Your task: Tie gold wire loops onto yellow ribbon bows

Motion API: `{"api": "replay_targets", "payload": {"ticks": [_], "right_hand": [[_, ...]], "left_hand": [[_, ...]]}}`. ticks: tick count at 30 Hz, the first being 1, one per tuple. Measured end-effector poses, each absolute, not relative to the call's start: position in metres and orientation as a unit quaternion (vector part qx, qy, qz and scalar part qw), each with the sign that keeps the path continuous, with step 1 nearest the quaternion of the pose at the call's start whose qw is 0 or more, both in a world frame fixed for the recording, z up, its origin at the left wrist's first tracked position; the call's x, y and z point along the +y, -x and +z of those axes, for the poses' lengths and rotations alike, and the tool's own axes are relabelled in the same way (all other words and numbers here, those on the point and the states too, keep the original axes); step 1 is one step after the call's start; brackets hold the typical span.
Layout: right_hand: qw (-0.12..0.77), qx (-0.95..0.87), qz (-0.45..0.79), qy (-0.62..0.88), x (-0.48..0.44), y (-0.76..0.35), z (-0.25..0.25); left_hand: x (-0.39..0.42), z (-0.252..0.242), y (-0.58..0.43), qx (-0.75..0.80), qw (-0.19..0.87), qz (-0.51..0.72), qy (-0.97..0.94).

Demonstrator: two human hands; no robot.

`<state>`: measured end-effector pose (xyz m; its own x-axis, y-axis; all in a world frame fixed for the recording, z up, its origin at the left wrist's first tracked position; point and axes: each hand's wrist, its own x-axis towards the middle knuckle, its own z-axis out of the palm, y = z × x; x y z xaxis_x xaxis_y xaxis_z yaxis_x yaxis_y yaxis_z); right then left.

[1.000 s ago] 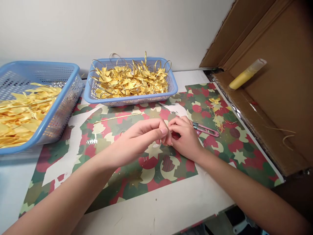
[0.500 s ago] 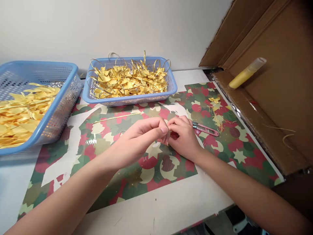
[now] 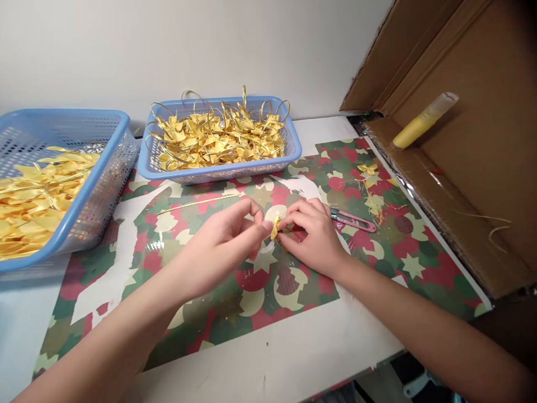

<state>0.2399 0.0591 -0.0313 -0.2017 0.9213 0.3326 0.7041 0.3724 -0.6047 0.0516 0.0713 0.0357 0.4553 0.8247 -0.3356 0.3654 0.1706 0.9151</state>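
Observation:
Between my two hands, over the middle of the patterned sheet, is a small yellow ribbon bow (image 3: 275, 228). My right hand (image 3: 312, 238) pinches it from the right with bent fingers. From the left, my left hand (image 3: 230, 240) has its thumb and index finger closed together at the bow's edge. The left hand's other fingers are curled, partly hidden behind the thumb. Just beyond my right hand lies a pink utility knife (image 3: 354, 220). A thin gold cord (image 3: 197, 203) rests on the sheet ahead of my left hand.
A blue basket (image 3: 220, 170) of yellow bows with gold cord loops stands at the back. Another blue basket (image 3: 90, 207) with yellow ribbon pieces is at left. Right, a yellow tube (image 3: 423, 122) sticks out by the cardboard wall (image 3: 482, 140). Yellow scraps (image 3: 371, 190) lie near it.
My left hand has shifted slightly left and its fingers have moved apart from the right hand's. The yellow bow between them, hidden before, now shows.

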Motion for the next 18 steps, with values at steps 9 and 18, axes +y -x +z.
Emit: {"api": "replay_targets", "payload": {"ticks": [9,18], "right_hand": [[0.328,-0.75,0.195,0.541,0.053,-0.242,-0.029],[0.338,-0.742,0.194,0.545,0.048,-0.24,-0.027]], "left_hand": [[0.036,0.024,-0.055,0.555,0.472,0.069,-0.682],[0.043,0.011,-0.068,0.59,0.17,-0.013,-0.789]]}}
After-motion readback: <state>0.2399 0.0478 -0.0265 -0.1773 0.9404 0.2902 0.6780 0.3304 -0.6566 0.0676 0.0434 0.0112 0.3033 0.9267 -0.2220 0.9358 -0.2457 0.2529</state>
